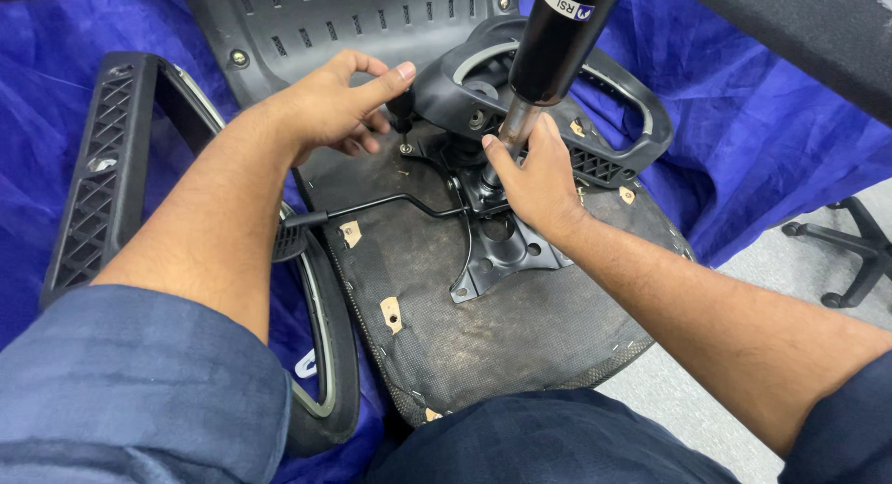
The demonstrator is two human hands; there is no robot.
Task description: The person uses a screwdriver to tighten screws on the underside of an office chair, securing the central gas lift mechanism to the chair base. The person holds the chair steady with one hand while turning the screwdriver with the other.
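Observation:
An office chair lies upside down, its dark seat underside [520, 326] facing me. A black gas cylinder [557, 38] with a silver shaft rises from the metal tilt mechanism [506, 247] at the seat's centre. My right hand [530, 173] is closed around the base of the shaft where it meets the mechanism. My left hand [330, 103] grips a small black knob [401, 108] at the mechanism's left side, thumb stretched over it. A thin black lever [372, 207] runs left from the mechanism.
Black armrests lie at the left [102, 168] and upper right [618, 131]. The perforated backrest [353, 19] is at the top. Blue cloth [762, 122] covers the surface beneath. A wheeled chair base [850, 247] stands on the grey floor at right.

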